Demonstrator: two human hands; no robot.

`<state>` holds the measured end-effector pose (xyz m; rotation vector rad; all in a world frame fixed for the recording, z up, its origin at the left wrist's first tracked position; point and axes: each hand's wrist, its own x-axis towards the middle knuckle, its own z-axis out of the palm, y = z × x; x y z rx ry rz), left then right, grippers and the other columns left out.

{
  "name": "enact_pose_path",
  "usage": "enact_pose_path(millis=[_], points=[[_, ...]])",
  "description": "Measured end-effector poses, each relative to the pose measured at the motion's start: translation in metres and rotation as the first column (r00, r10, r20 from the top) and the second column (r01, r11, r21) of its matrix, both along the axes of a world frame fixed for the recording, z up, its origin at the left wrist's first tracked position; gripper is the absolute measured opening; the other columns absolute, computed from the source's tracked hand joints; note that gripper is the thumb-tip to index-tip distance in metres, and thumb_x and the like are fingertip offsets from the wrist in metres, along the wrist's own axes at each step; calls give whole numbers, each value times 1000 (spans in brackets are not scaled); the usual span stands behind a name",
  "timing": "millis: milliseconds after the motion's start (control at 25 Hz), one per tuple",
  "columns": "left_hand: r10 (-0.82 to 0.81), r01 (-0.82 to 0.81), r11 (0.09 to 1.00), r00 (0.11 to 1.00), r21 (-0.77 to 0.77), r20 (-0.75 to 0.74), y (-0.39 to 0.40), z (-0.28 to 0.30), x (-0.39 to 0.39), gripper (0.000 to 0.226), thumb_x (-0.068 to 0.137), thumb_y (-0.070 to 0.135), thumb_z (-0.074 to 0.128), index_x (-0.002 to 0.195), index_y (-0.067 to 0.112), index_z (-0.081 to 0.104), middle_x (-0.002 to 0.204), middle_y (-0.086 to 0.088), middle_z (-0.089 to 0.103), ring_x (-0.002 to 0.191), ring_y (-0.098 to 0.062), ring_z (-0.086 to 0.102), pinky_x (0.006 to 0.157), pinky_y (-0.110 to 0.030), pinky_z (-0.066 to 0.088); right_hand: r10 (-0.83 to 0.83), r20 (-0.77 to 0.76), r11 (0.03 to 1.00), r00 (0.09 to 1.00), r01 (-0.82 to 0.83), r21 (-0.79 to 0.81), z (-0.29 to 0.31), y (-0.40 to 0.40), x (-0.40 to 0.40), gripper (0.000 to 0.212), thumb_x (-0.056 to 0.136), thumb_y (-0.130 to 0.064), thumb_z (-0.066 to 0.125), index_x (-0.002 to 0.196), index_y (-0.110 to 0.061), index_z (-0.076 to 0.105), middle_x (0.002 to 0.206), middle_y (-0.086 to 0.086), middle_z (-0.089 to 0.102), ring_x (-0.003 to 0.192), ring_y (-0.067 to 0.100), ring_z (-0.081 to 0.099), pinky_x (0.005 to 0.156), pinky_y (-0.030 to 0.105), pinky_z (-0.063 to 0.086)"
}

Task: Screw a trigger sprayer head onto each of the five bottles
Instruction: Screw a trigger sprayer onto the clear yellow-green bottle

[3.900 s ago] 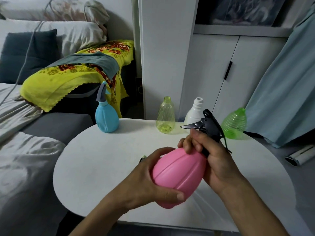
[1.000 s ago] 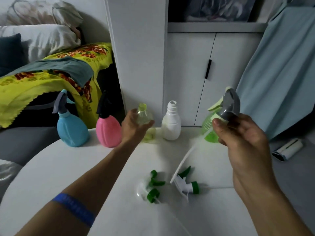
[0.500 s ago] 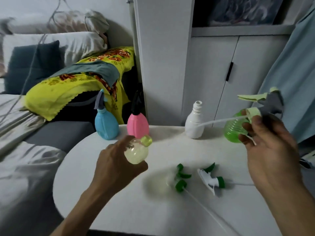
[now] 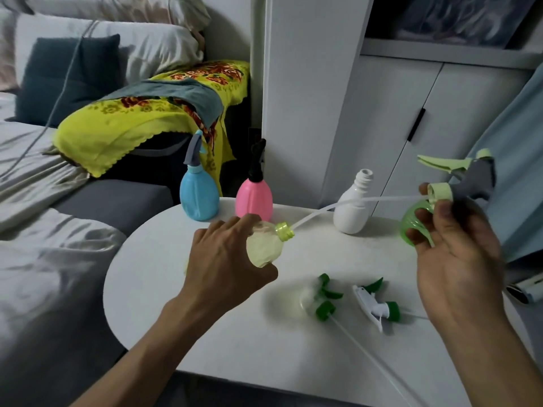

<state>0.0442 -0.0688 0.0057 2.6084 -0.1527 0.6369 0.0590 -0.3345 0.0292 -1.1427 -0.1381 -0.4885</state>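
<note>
— Two bottles, blue (image 4: 199,198) and pink (image 4: 254,198), are capped. Your status?

— Your left hand (image 4: 226,268) grips the yellow bottle (image 4: 264,245), lifted off the table (image 4: 176,289) since a second ago and tilted, neck toward the right. Your right hand (image 4: 452,248) pinches the grey sprayer (image 4: 458,183); its tube tip (image 4: 305,220) now sits just beside the neck.

— Meaning?

— Third fitting begins: feed the tube in, then screw. White bottle (image 4: 352,207), green bottle (image 4: 414,221) and two sprayers (image 4: 379,306) wait.

A home living room: a grey fabric sofa (image 4: 111,201) with white and dark blue pillows (image 4: 67,74), white cabinet doors (image 4: 411,118), a pale blue curtain (image 4: 517,148).
</note>
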Motion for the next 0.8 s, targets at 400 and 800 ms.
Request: enact_pose_path(millis=[400,800], points=[[-17,17,1000,1000,-3,-2,-8,-2,1,67,53,45,75,114,20,63,98,-1,72,84,-29,62,76,-37,43,24,-42,1000,999,-25,-18,-7,23,-9,38,81,-17,62,119,-14,59,111,-3,69,98,14,57,78,31,42],[-33,33,999,999,22,24,-15,-3,0,68,53,44,77,115,22,62,102,2,72,88,-27,63,75,-30,34,119,-81,990,990,-125,-72,-27,47,-17,32,68,-31,77,99,-33,73,99,-11,74,90,8,64,70,22,51]])
